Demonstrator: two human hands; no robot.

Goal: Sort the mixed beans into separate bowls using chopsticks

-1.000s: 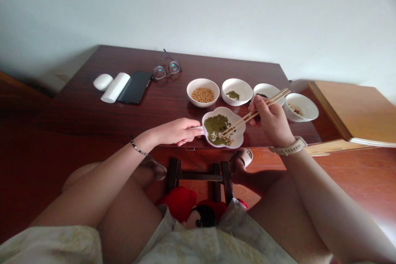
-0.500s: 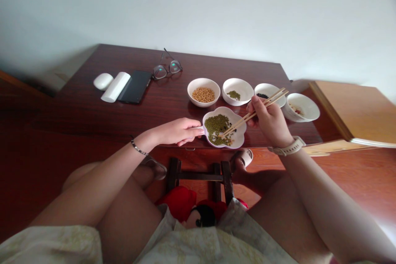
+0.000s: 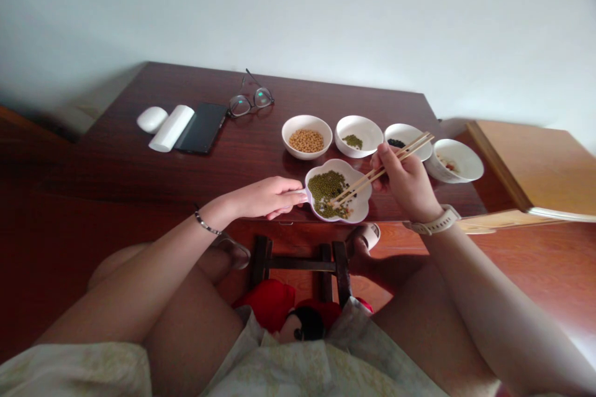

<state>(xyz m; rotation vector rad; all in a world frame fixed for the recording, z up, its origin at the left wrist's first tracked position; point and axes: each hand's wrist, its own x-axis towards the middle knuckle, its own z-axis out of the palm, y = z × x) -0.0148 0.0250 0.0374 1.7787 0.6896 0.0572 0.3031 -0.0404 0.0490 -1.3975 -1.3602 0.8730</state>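
My left hand [image 3: 278, 196] is closed round the short handle of a white flower-shaped bowl [image 3: 359, 208] at the table's front edge. Green beans [image 3: 326, 186] fill its left side, with some dark and pale pieces mixed in. Between the fingers of my right hand [image 3: 403, 178] is a pair of chopsticks [image 3: 365, 181], their tips down among the beans. Behind stand a white bowl of yellow soybeans [image 3: 306, 141], one with a few green beans [image 3: 352, 141], one with black beans [image 3: 397, 143], partly hidden by my right hand, and one with pale and reddish pieces [image 3: 449, 164].
Eyeglasses [image 3: 251, 103], a dark phone-like slab [image 3: 201, 128], a white cylindrical case [image 3: 171, 128] and a rounded white case [image 3: 152, 119] lie on the left of the dark table [image 3: 177, 180]. A wooden cabinet [image 3: 535, 164] stands at the right.
The chopstick tips have shifted slightly left among the green beans. Both hands stay in almost the same place, and the view has moved a little.
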